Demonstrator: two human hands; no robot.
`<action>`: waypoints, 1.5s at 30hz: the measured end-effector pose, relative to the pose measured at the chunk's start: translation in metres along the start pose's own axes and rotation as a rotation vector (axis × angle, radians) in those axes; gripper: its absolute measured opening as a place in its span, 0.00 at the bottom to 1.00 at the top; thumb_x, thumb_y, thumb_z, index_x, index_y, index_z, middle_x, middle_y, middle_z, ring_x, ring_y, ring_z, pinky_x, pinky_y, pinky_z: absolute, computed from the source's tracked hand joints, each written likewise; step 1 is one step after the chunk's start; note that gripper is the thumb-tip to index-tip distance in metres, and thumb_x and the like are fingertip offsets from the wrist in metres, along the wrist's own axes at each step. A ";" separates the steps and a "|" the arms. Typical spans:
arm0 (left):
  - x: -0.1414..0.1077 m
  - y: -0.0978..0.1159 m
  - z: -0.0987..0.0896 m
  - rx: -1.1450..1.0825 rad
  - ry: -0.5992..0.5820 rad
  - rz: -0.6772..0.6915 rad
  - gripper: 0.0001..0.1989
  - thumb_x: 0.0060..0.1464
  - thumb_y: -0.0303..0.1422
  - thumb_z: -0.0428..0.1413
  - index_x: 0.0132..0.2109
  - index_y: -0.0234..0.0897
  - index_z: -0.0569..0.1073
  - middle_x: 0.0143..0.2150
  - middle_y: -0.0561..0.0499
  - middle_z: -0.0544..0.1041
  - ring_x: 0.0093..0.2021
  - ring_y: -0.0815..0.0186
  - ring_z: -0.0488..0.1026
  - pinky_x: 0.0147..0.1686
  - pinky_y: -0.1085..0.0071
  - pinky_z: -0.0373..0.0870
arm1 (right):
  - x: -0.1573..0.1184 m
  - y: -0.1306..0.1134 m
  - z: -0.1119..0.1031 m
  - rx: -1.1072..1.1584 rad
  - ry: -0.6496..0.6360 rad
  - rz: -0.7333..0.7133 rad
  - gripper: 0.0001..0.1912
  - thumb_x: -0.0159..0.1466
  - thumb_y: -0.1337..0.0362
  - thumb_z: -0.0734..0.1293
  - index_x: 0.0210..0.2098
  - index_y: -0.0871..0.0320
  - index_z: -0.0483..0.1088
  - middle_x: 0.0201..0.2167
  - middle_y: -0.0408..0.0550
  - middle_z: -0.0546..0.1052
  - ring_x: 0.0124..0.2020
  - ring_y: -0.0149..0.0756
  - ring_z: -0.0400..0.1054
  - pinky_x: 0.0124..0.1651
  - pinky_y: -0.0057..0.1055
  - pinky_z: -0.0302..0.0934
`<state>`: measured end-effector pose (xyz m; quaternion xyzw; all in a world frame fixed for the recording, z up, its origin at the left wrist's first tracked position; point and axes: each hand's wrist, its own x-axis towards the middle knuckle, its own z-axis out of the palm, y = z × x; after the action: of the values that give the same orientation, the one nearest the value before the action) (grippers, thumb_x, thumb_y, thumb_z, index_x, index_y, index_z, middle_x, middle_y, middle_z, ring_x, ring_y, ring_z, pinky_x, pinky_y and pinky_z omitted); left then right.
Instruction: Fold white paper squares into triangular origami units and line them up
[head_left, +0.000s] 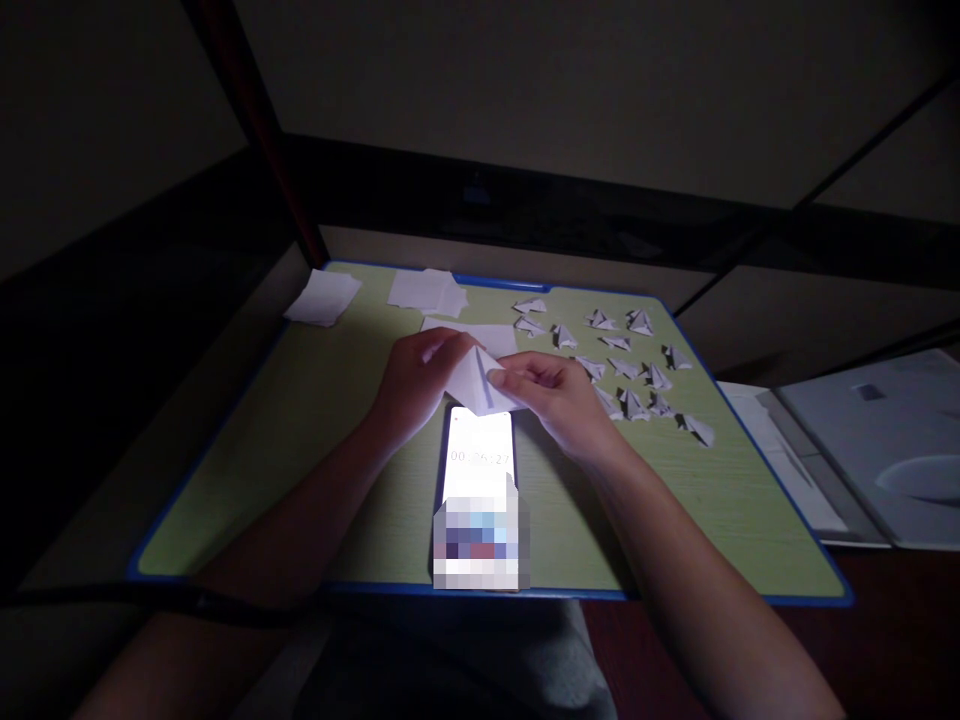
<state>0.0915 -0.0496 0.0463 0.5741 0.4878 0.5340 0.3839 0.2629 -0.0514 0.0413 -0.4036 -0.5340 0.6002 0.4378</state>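
Note:
Between both hands, just above the phone's top end, is a partly folded sheet of white paper with slanted creases and a pointed lower edge. My left hand grips its left side, fingers curled behind it. My right hand pinches the right side, the thumb lying on the front face. Below the paper a lit phone rests on the table, showing a running timer; its lower screen is blurred out. Another white sheet lies flat just behind the hands, partly hidden by them.
Several small folded paper pieces are spread over the right side of the green, blue-edged table. Loose white paper lies at the back left, with a paper stack at the back middle. A white box stands beyond the right edge.

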 end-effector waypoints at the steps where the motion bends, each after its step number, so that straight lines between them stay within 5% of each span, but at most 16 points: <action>1: 0.000 0.000 -0.001 0.001 -0.006 -0.001 0.12 0.51 0.38 0.55 0.28 0.35 0.76 0.26 0.52 0.77 0.26 0.69 0.70 0.26 0.74 0.64 | 0.000 0.000 0.000 0.002 0.010 -0.001 0.15 0.50 0.56 0.78 0.31 0.60 0.79 0.25 0.44 0.80 0.23 0.29 0.69 0.27 0.28 0.62; 17: 0.001 -0.002 0.002 -0.064 -0.027 0.033 0.09 0.45 0.36 0.59 0.29 0.34 0.77 0.27 0.51 0.78 0.27 0.69 0.71 0.28 0.73 0.67 | 0.001 0.001 0.003 0.041 0.028 0.025 0.17 0.44 0.58 0.82 0.28 0.59 0.78 0.24 0.45 0.80 0.23 0.28 0.69 0.26 0.27 0.61; 28: 0.000 -0.003 0.001 -0.063 -0.046 0.044 0.08 0.46 0.35 0.58 0.29 0.33 0.77 0.26 0.52 0.76 0.27 0.70 0.69 0.27 0.74 0.65 | -0.005 -0.007 -0.005 -0.071 -0.162 0.018 0.17 0.57 0.51 0.74 0.30 0.60 0.79 0.21 0.41 0.74 0.20 0.24 0.60 0.22 0.24 0.50; 45: -0.001 -0.004 0.000 -0.059 -0.099 0.043 0.10 0.50 0.38 0.58 0.27 0.35 0.73 0.23 0.54 0.72 0.24 0.72 0.68 0.23 0.76 0.64 | -0.004 -0.008 -0.002 -0.019 -0.135 0.036 0.17 0.49 0.53 0.79 0.27 0.60 0.77 0.22 0.41 0.76 0.21 0.24 0.64 0.23 0.23 0.56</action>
<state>0.0914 -0.0497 0.0419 0.5989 0.4398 0.5270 0.4126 0.2666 -0.0540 0.0488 -0.3761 -0.5604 0.6288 0.3861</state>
